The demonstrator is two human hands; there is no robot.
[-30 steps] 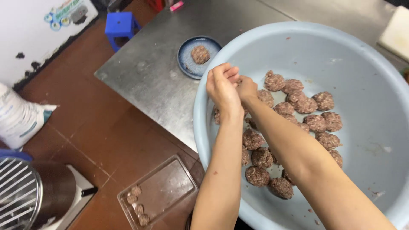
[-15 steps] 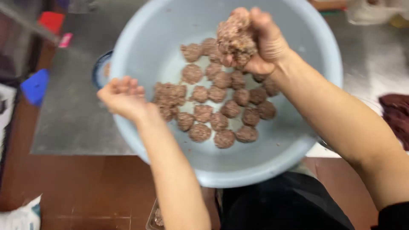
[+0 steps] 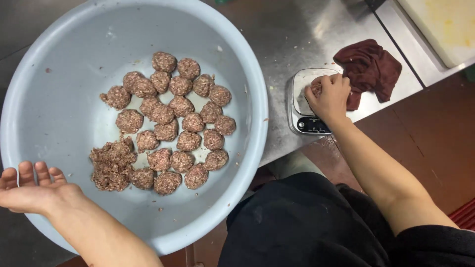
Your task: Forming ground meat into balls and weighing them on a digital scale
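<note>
Since the earlier frame, our right hand had carried its meat lump to the scale at three o'clock, fingers curled around it. Soft, sticky mince, best cupped underneath. Our left hand rested open-fingered on the basin rim.

Basins: one pale blue basin, at the left of the scene.
Formed meat balls: about twenty-five meat balls, clustered in the basin's middle.
Loose mince heaps: one mince heap, at the cluster's near left.
Scales: one small scale, right of the basin.
Cloths: one dark red cloth, far right.
Hands: two, the left hand and the right hand.
</note>
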